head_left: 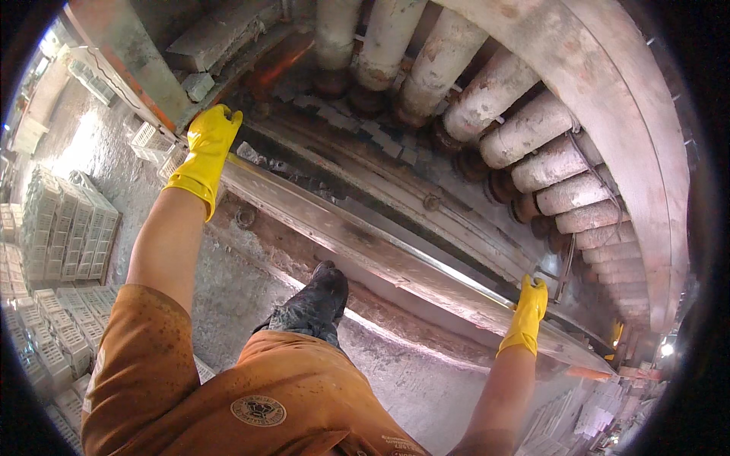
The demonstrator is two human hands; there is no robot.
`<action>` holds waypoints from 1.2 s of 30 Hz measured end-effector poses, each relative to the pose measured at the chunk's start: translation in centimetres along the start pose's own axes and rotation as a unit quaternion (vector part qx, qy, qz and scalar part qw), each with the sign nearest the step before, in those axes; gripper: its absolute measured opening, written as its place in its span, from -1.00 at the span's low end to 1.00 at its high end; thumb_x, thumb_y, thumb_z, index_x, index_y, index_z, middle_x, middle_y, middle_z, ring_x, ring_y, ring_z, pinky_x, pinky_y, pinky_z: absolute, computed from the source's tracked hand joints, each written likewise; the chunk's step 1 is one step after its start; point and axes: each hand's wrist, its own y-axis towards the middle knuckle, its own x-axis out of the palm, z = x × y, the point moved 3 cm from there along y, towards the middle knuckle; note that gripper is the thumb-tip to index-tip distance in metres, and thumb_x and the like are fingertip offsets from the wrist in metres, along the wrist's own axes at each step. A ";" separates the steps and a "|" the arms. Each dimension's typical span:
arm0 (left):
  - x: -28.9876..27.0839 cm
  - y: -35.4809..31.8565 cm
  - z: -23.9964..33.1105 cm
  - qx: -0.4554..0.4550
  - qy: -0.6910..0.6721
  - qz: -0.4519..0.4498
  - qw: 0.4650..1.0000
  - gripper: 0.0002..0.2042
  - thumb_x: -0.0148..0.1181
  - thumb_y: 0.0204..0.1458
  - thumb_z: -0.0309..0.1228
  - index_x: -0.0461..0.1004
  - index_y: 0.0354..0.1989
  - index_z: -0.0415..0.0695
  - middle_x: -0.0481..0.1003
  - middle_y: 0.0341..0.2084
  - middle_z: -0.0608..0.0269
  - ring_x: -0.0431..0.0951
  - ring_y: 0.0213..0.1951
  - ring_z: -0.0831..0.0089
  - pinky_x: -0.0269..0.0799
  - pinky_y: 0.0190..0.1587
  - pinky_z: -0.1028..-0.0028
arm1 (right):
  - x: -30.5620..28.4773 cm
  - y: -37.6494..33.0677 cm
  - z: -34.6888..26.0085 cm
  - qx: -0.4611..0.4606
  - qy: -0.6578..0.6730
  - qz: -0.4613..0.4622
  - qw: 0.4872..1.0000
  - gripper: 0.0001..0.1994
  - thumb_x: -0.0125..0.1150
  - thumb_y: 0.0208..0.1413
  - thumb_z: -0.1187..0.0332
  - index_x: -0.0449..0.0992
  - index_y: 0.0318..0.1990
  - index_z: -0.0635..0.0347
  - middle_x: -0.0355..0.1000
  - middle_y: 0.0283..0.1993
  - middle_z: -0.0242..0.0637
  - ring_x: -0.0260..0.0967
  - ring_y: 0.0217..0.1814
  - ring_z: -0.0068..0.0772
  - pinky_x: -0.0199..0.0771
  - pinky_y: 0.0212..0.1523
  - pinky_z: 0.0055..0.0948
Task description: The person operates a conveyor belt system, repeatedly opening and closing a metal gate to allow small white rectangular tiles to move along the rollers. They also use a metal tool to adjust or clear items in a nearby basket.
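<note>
Both my hands wear yellow rubber gloves. My left hand (pixel 213 137) is closed at the upper left, beside the orange-edged corner of a machine frame. My right hand (pixel 530 304) is closed too, farther right along the same edge. Between them runs a long thin metal bar (pixel 426 262), shiny toward the right, lying along the upper edge of a worn metal beam (pixel 334 228). Fingers of both hands curl at this bar's ends; the glove backs hide part of the grip. Past the beam lies a dusty trough (pixel 380 178) with rails and grey blocks.
A row of thick, dusty cylinders (pixel 487 99) hangs above the trough, under a broad curved metal guard (pixel 608 91). At the left, stacks of pale plastic crates (pixel 68 224) stand on the wet grey floor (pixel 220 327). My dark boot (pixel 327 285) is near the beam.
</note>
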 end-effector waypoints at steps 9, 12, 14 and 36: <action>-0.9 2.6 2.3 -0.005 0.011 -0.012 1.000 -0.52 0.22 0.12 0.09 0.66 -0.07 -0.07 0.64 -0.09 -0.07 0.61 -0.03 -0.13 0.50 0.04 0.03 | -0.3 2.3 -2.2 0.001 -0.014 -0.010 1.000 -0.35 0.23 0.20 -0.10 0.46 0.28 0.20 0.53 0.17 -0.03 0.59 -0.04 -0.01 0.69 -0.33 -0.19; -0.9 3.4 2.4 -0.013 0.013 -0.022 1.000 -0.52 0.22 0.12 0.10 0.66 -0.06 -0.06 0.64 -0.10 -0.07 0.61 -0.03 -0.12 0.50 0.04 0.03 | -0.1 2.6 -3.8 0.004 -0.024 -0.015 1.000 -0.34 0.22 0.19 -0.11 0.47 0.28 0.18 0.54 0.17 -0.05 0.58 0.03 -0.01 0.68 -0.19 -0.17; -0.9 4.0 3.0 -0.013 0.000 -0.028 1.000 -0.52 0.22 0.12 0.11 0.66 -0.06 -0.05 0.65 -0.11 -0.06 0.61 -0.03 -0.12 0.50 0.03 0.03 | -0.1 3.4 -3.8 0.001 -0.037 -0.004 0.999 -0.35 0.22 0.18 -0.11 0.48 0.28 0.16 0.55 0.17 -0.07 0.57 0.06 0.00 0.66 -0.10 -0.15; 0.5 5.5 3.1 -0.016 0.027 -0.073 0.997 -0.44 0.14 0.15 0.16 0.62 0.03 -0.08 0.62 -0.01 -0.09 0.57 0.10 -0.10 0.44 0.16 0.06 | 0.5 6.2 -2.3 -0.063 -0.129 0.051 0.988 -0.36 0.23 0.18 -0.10 0.48 0.28 0.16 0.55 0.18 -0.07 0.61 -0.01 -0.05 0.62 -0.20 -0.22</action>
